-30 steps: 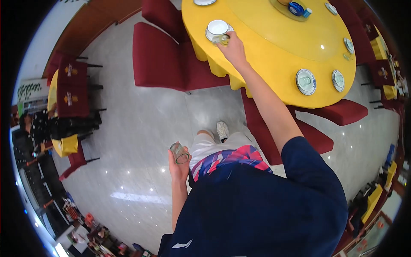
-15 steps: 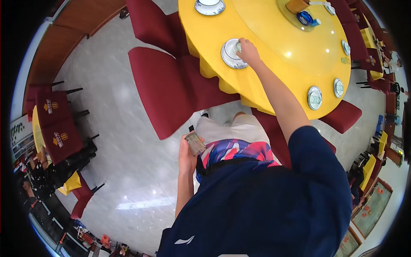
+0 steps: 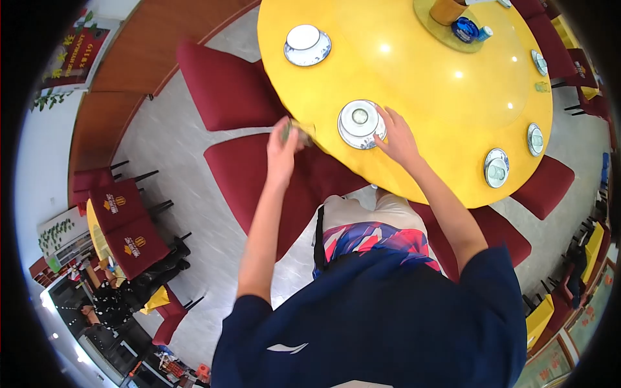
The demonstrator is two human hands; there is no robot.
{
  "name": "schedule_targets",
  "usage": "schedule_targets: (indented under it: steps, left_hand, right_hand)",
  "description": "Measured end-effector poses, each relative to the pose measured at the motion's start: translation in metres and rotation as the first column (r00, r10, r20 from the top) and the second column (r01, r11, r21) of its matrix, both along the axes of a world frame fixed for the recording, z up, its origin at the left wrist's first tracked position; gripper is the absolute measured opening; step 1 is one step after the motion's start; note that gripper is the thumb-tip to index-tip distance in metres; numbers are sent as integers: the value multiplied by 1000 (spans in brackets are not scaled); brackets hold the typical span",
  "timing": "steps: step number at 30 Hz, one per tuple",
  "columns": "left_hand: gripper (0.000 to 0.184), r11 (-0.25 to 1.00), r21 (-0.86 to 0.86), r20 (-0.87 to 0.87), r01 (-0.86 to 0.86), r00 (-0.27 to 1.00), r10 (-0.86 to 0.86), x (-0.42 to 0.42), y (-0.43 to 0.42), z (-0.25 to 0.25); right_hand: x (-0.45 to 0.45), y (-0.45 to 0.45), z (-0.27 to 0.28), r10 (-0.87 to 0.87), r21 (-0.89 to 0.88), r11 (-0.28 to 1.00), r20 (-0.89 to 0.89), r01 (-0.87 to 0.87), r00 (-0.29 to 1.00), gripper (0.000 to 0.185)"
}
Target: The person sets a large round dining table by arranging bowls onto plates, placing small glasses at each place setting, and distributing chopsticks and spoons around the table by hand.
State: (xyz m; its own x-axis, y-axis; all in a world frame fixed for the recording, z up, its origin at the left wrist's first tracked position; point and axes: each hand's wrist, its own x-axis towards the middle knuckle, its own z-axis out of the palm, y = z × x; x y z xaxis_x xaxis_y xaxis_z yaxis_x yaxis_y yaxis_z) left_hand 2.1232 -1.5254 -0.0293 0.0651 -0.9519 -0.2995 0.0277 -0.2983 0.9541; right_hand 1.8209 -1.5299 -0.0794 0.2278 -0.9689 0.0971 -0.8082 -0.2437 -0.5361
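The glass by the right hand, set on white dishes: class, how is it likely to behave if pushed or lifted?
The glass looks see-through, so it is probably stiff and breakable. Its round outline suggests it could roll if knocked over. Perched on dishes, it might slide or tip when pushed.

Hands (image 3: 398, 138) apart, left one (image 3: 281, 155) curled

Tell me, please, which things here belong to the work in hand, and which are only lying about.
Probably part of the work:
glass in the left grip
nearest plate, bowl and second glass, by the right grip
farther bowl and farther plate, showing no glass

Probably just there:
blue container
brown container
small blue-and-white item
dark red chairs
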Motion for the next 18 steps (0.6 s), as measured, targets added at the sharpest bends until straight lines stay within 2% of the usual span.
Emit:
schedule_targets:
  steps: [1, 2, 3, 5, 6, 10, 11, 14, 16, 17, 18]
  left_hand:
    - [43, 997, -79, 79, -5, 997, 12, -5, -40, -9]
    - [41, 958, -285, 204, -2, 977, 63, -6, -87, -30]
    - [43, 900, -430, 466, 70, 871, 155, -8, -132, -40]
    - [52, 875, -461, 690, 151, 681, 246, -24, -201, -39]
    - [55, 871, -467, 700, 150, 665, 261, -28, -236, -54]
    - [61, 936, -347, 844, 53, 454, 287, -37, -328, -100]
    - [62, 943, -329, 846, 55, 460, 268, -39, -340, -110]
    - [64, 949, -301, 854, 99, 471, 221, -29, -367, -152]
    - [67, 957, -278, 894, 79, 386, 228, -24, -373, -161]
    - [69, 965, -251, 929, 70, 298, 220, -23, -376, -160]
    - [71, 961, -264, 932, 86, 281, 230, -11, -385, -176]
  right_hand:
    - [-16, 13, 3, -46, -14, 999, 12, 46, 999, 66]
    - [-33, 27, 4, -98, -26, 995, 24, 98, 995, 64]
    - [-53, 40, 8, -150, 16, 989, 53, 149, 987, 62]
    - [-90, 73, 13, -268, 83, 961, 68, 262, 961, 57]
    - [-110, 83, 12, -331, 90, 941, 55, 326, 942, 55]
    - [-168, 131, -7, -548, 156, 825, -7, 542, 836, 51]
    - [-178, 141, -10, -620, 185, 767, -37, 615, 784, 51]
    - [-198, 164, -9, -690, 203, 701, -46, 684, 722, 50]
    - [-203, 175, -10, -717, 228, 667, -61, 709, 694, 50]
    - [-204, 179, -10, -741, 243, 637, -67, 731, 668, 49]
    - [-206, 179, -13, -748, 236, 628, -82, 742, 659, 49]
